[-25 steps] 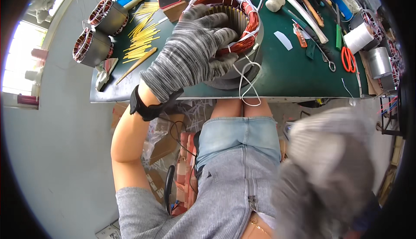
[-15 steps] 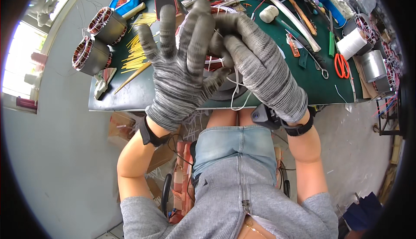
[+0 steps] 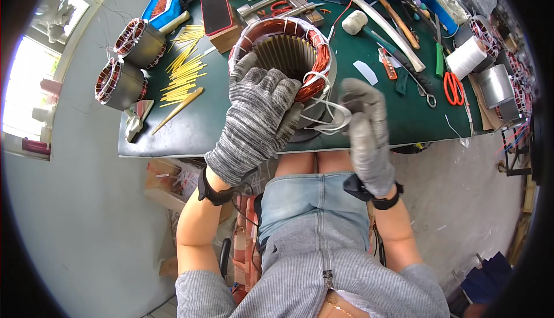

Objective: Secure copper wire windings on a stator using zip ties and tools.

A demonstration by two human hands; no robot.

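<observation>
A motor stator (image 3: pixel 319 58) with copper windings laced in white cord stands in front of me at the table's near edge, its slotted bore open upward. My left hand (image 3: pixel 257 110), in a grey striped knit glove, is closed over the stator's near-left rim, fingers bent onto the windings. Loops of white cord (image 3: pixel 329 126) hang off its near right side. Beside these loops is my right hand (image 3: pixel 369 136), gloved too and smeared by motion. Whether the cord runs into its fingers does not show clearly.
Left of the stator lie yellow strips (image 3: pixel 183 78), a pointed wooden stick (image 3: pixel 178 110) and two more stators (image 3: pixel 120 84). A phone (image 3: pixel 216 12) leans on a wooden block behind. To the right are a white-headed mallet (image 3: pixel 354 23), red-handled scissors (image 3: pixel 454 88) and a white spool (image 3: pixel 468 55).
Both hands were raised together above the stator. The left has come down onto its rim; the right has moved right and toward me, uncovering the stator's bore.
</observation>
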